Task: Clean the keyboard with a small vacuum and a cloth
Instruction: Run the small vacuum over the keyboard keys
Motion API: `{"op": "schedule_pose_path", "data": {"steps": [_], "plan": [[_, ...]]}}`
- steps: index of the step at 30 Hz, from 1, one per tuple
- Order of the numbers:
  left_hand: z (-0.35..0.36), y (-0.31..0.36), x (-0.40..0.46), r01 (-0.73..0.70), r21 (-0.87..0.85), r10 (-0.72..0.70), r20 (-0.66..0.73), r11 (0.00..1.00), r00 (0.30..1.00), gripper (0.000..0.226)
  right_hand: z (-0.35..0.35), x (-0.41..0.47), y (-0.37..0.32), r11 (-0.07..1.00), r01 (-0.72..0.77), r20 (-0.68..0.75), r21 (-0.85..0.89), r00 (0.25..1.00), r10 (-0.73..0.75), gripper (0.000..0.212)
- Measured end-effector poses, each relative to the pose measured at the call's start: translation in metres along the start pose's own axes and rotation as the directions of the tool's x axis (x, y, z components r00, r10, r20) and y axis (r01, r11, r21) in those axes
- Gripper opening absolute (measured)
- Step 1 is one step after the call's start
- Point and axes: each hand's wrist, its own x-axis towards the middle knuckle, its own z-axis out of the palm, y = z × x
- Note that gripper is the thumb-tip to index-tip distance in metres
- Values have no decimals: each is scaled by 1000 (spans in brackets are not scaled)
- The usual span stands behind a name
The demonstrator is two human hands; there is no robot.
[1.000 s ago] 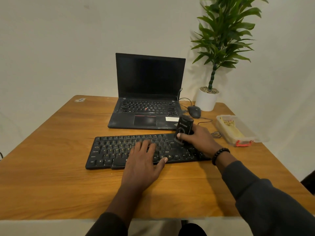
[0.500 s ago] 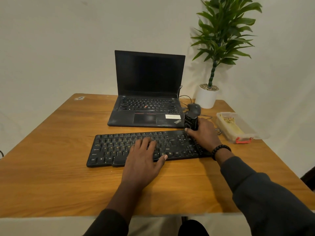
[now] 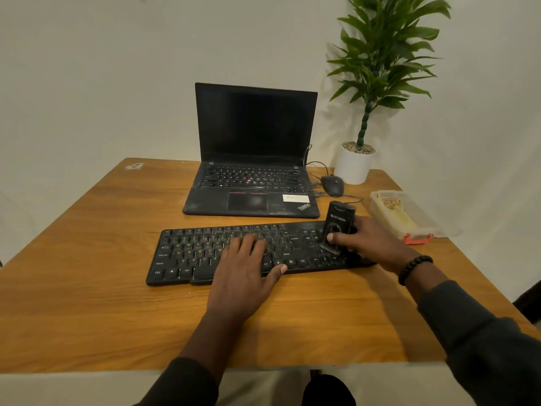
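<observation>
Head view looks down on a wooden worktop (image 3: 87, 303) with a warm orange grain, its near edge running across the bottom of the picture above a pale floor. Two dark sleeves reach in from below. Left hand (image 3: 243, 276) lies flat with straight fingers spread over the middle keys of a black keyboard (image 3: 199, 253), the thumb on its front edge. Right hand (image 3: 371, 244), a beaded black bracelet (image 3: 414, 269) at the wrist, grips a small black handheld vacuum (image 3: 338, 228) standing tilted on the keyboard's right end, its nozzle down on the keys. Just right of that hand sits a clear plastic box (image 3: 409, 215) with an orange clasp and pale contents. Behind the keyboard an open black laptop (image 3: 254, 159) shows a dark screen; a black mouse (image 3: 332, 184) with its cable lies at the laptop's right side. At the far right corner stands a green plant in a white pot (image 3: 352, 167). A small pale sticker (image 3: 133, 166) marks the far left corner. Plain cream wall (image 3: 102, 68) closes the room behind.
</observation>
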Motion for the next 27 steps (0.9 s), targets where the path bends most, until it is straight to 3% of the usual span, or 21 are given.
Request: {"op": "schedule_pose_path", "data": {"steps": [3, 7, 9, 13, 18, 21, 23, 27], "plan": [[-1, 0, 0, 0, -4, 0, -5, 1000, 1000, 56, 6, 9, -6, 999, 19, -19, -28, 1000, -19, 38], [-2, 0, 0, 1, 7, -1, 6, 1000, 1000, 57, 17, 31, -21, 957, 110, -198, -270, 966, -167, 35], [-2, -1, 0, 1, 11, -1, 4, 1000, 1000, 57, 19, 35, -24, 953, 125, -237, -276, 952, -194, 33], [-1, -1, 0, -5, 8, 5, -2, 1000, 1000, 55, 25, 23, -17, 994, 96, -151, -51, 983, -103, 42], [0, -1, 0, -7, 9, 7, -12, 1000, 1000, 55, 7, 7, -3, 975, 109, 31, -193, 994, -105, 42], [1, 0, 0, -12, 9, 12, -11, 1000, 1000, 56, -14, 9, -4, 919, 115, -33, -378, 990, -137, 45], [1, -1, 0, -17, 14, 17, -8, 1000, 1000, 57, -12, 9, -8, 921, 125, -69, -370, 985, -161, 47], [0, -2, 0, -13, 13, 13, -10, 1000, 1000, 56, 14, 7, -17, 951, 164, 22, -264, 986, -164, 44]]}}
